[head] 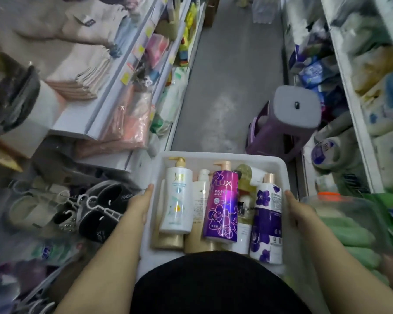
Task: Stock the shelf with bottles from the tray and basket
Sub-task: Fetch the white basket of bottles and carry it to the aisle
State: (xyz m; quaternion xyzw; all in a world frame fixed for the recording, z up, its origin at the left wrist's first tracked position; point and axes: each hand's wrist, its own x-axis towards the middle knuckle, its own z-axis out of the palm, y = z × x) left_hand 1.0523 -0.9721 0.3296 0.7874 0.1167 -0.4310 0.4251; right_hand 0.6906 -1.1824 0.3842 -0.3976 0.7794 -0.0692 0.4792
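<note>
Tray: white plastic tray (220, 156), carried level in front of me over the aisle floor (225, 64), near edge against my black top (213, 284).
Left hand: left hand (138, 205) grasping the tray's left rim, thumb on top, fingers underneath and out of sight.
Right hand: right hand (297, 208) grasping the right rim the same way, thumb on top.
Bottles: all lying flat in the tray, pumps pointing away from me.
Order, left to right: white bottle (177, 200) with gold pump, cream bottle (199, 200), purple LUX bottle (222, 207), yellow bottle (244, 177) further back, purple-and-white bottle (268, 223) touching the right wall.
Lower layer: tan bottles under the white and LUX ones, mostly hidden.
Stool: purple stool (295, 107) with grey seat, ahead on my right, close to the right shelf (349, 87).
Left shelf: folded towels (82, 82) up top, black slippers (104, 207) on hangers lower down, near my left hand.
Right shelf contents: blurred, can't tell.
</note>
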